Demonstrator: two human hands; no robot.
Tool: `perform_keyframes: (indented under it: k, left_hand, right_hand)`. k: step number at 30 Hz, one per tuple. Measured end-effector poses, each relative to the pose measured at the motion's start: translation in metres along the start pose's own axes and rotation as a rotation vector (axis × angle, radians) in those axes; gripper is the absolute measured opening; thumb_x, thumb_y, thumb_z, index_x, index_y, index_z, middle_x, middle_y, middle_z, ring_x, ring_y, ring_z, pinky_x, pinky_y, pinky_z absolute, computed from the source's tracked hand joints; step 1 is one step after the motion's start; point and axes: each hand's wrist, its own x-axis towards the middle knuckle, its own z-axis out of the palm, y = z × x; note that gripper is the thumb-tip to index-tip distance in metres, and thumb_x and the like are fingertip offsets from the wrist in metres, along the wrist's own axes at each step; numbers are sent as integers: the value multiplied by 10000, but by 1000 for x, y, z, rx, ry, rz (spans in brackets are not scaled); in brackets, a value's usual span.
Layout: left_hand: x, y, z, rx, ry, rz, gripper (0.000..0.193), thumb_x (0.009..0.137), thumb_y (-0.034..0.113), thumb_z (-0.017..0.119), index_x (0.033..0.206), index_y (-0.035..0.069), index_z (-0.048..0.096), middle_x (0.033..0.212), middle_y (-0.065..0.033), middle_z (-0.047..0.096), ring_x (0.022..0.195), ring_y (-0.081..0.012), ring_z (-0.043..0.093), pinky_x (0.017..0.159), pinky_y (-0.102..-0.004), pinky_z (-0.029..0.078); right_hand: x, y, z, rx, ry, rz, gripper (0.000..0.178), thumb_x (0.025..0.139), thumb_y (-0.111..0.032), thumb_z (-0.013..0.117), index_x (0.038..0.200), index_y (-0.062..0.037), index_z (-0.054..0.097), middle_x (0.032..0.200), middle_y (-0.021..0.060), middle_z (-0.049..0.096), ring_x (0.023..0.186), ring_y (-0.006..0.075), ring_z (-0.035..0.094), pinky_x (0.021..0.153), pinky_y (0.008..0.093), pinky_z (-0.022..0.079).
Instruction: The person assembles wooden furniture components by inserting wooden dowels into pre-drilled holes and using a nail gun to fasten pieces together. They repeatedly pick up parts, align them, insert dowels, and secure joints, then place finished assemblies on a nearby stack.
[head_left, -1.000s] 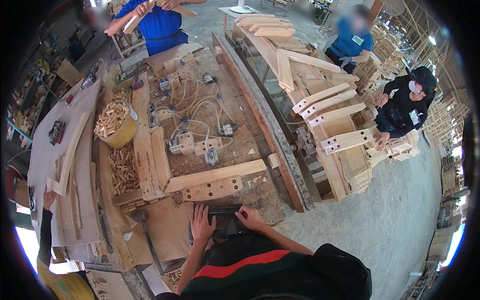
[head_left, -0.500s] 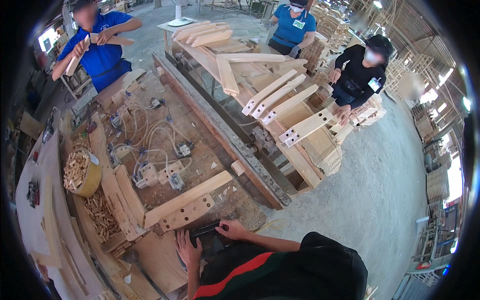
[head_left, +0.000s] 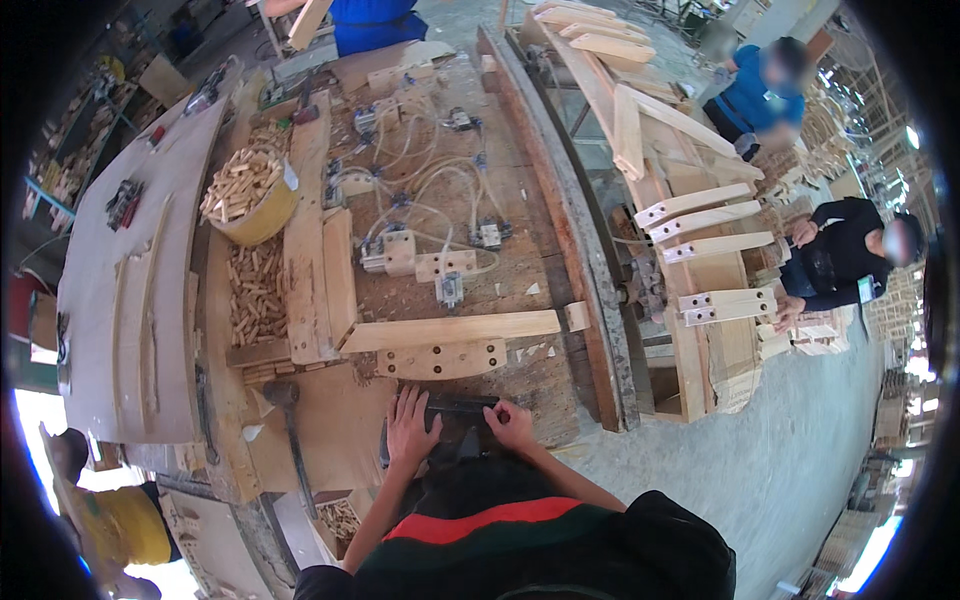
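Observation:
Both my hands rest on a dark flat object (head_left: 462,408) at the near edge of the wooden workbench (head_left: 540,380). My left hand (head_left: 411,428) lies on its left part with fingers spread. My right hand (head_left: 512,425) grips its right end. Just beyond them lie a short drilled wooden piece (head_left: 441,358) and a long wooden slat (head_left: 450,329). What the dark object is I cannot tell.
A hammer (head_left: 290,420) lies left of my hands. A yellow bucket of wooden dowels (head_left: 246,196) and loose dowels (head_left: 254,292) sit at left. Pneumatic clamps with hoses (head_left: 430,240) cover the bench. Wooden frames (head_left: 700,250) stand right, with three other people around.
The view has swung so the bench now sits more centred and upright. My hands stay on the dark object at the bench's near edge.

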Motion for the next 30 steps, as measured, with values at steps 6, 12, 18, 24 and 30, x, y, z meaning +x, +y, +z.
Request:
perform_keyframes:
  k: [6, 12, 18, 24, 30]
  left_hand:
    - [2, 4, -1, 4, 14, -3, 507, 812, 290, 663, 1244, 39, 579, 1351, -160, 543, 1329, -296, 437, 1141, -464, 278]
    - [1, 2, 2, 19, -18, -16, 524, 818, 310, 664, 1266, 56, 564, 1376, -145, 521, 1350, -295, 412, 1145, -474, 269]
    - [0, -1, 4, 23, -11, -4, 531, 817, 318, 668, 1270, 63, 559, 1375, -140, 522, 1348, -301, 415, 1136, -480, 278]
    - [0, 1, 0, 11, 3, -1, 520, 815, 299, 663, 1261, 48, 568, 1366, -157, 530, 1337, -306, 428, 1134, -477, 286]
    - [0, 1, -2, -6, 20, 16, 528, 814, 295, 661, 1259, 28, 564, 1358, -177, 531, 1328, -313, 437, 1133, -478, 287]
  right_hand:
    - [0, -7, -7, 10, -27, 33, 312, 843, -260, 721, 655, -57, 576, 493, 48, 484, 419, 139, 445, 442, 323, 363]
    - [2, -4, -5, -5, -30, -6, 305, 845, -260, 718, 670, -56, 574, 495, 53, 482, 424, 148, 450, 444, 326, 360]
    - [3, -7, -7, -12, -40, 3, 301, 850, -263, 711, 677, -57, 576, 498, 63, 484, 423, 169, 460, 440, 341, 357]
    - [4, -10, -8, -11, -43, -11, 305, 849, -264, 712, 679, -52, 573, 500, 74, 485, 426, 168, 461, 444, 340, 361]
    - [0, -4, -4, -5, -20, 3, 308, 849, -267, 714, 683, -49, 574, 504, 71, 481, 429, 158, 451, 449, 331, 369]
